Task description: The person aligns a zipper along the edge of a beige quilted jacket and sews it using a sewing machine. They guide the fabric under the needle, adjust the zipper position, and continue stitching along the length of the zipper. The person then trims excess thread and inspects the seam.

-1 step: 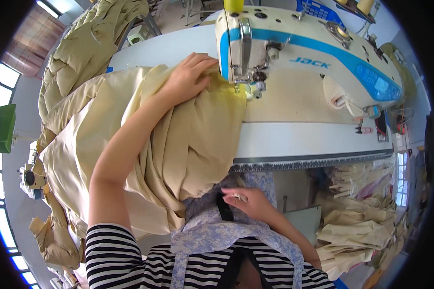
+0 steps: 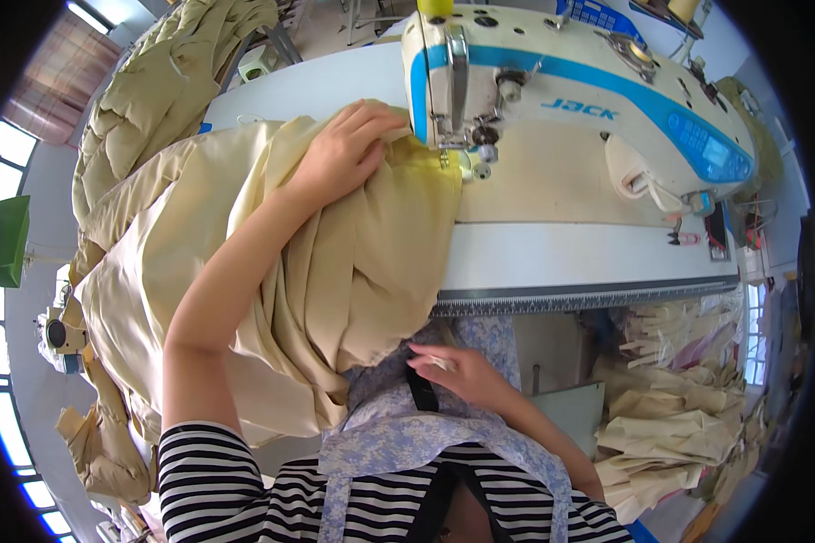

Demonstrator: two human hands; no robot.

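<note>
My left hand (image 2: 340, 154) lies on a large beige cloth piece (image 2: 389, 253), its fingers stretched out toward the head of a white and blue sewing machine (image 2: 561, 109). The cloth's far right corner lies under the needle area, lit yellow. The cloth drapes over the table's front edge toward my lap. My right hand (image 2: 466, 373) is closed in front of my flowered apron (image 2: 389, 434), below the table edge. A small pale thing shows between its fingers, too small to make out. Beside it a black strip (image 2: 421, 391) lies on the apron.
A ruler strip (image 2: 589, 297) runs along the table's front edge. Piled beige padded cloth (image 2: 145, 100) stands at the far left. More cut cloth pieces (image 2: 670, 425) lie below the table on the right. Small pink-handled tool (image 2: 685, 239) rests at the table's right end.
My right hand has shifted slightly up and left, toward the hanging edge of the cloth. My left hand stays on the cloth. The machine appears slightly higher in view.
</note>
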